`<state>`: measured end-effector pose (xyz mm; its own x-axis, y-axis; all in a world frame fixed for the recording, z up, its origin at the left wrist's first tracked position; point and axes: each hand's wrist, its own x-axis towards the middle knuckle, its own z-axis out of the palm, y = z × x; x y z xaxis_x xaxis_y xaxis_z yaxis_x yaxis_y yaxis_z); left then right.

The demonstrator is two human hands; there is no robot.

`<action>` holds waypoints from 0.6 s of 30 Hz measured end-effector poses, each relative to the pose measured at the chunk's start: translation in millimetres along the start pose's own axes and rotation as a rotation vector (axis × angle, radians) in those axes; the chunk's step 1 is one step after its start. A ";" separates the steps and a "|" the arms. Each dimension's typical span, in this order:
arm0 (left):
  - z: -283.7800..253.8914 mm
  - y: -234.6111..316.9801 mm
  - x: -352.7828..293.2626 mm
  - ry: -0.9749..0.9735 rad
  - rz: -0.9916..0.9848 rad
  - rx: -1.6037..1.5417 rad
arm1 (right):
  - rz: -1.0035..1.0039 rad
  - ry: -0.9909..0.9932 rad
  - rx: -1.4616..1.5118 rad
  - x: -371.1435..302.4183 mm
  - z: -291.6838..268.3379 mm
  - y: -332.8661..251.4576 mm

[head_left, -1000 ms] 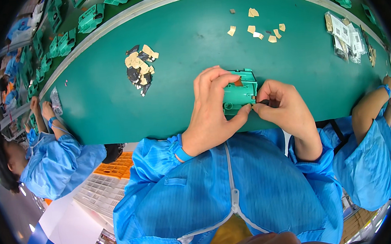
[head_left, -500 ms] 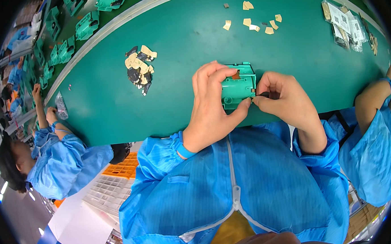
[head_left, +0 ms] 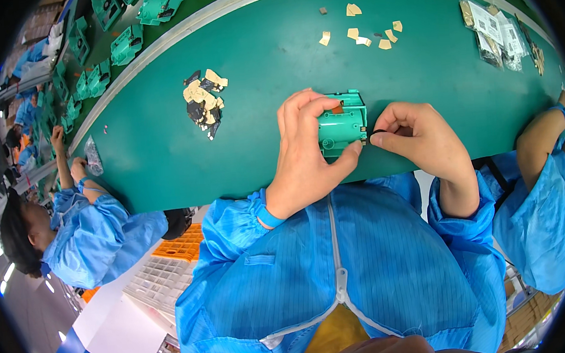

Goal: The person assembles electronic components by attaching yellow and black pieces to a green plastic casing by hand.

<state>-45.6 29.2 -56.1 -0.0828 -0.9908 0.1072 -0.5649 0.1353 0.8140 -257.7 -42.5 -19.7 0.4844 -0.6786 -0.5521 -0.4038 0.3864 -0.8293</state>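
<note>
Snugly gripped by the left hand [head_left: 304, 154], the green housing [head_left: 344, 129] was held at the near middle of the tabletop [head_left: 276, 67], though whether it was resting there or lifted couldn't be told. Thumb was set at the near right corner, fingers wrapped over the far left. Just beside its right edge, a small dark piece [head_left: 377, 132] was pinched in the right hand [head_left: 422, 134]. The housing looked light, stiff and kinda slick, likely plastic, so the outer walls seemed the safest hold; the brown strip [head_left: 338, 109] near the far edge looked flimsy and best left unpressed. Out left, cream and black pieces [head_left: 203, 98] were heaped; loose cream pieces [head_left: 352, 33] were scattered far off, with plastic bags [head_left: 490, 29] at far right.
</note>
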 end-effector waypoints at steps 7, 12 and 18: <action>-5.1 -7.8 -0.5 -0.001 0.072 0.054 | -0.014 -0.031 -0.010 4.9 -2.5 0.7; -16.5 -9.7 -3.6 -0.019 0.079 -0.079 | -0.177 -0.153 0.251 11.6 6.7 13.4; -22.8 -20.2 -11.8 -0.072 0.094 -0.329 | -0.047 -0.266 0.326 3.8 14.3 -6.8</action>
<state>-14.4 38.0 -60.8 -0.1862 -0.9695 0.1597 -0.2579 0.2050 0.9442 -242.0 -38.7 -17.4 0.6969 -0.5319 -0.4810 -0.1305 0.5654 -0.8144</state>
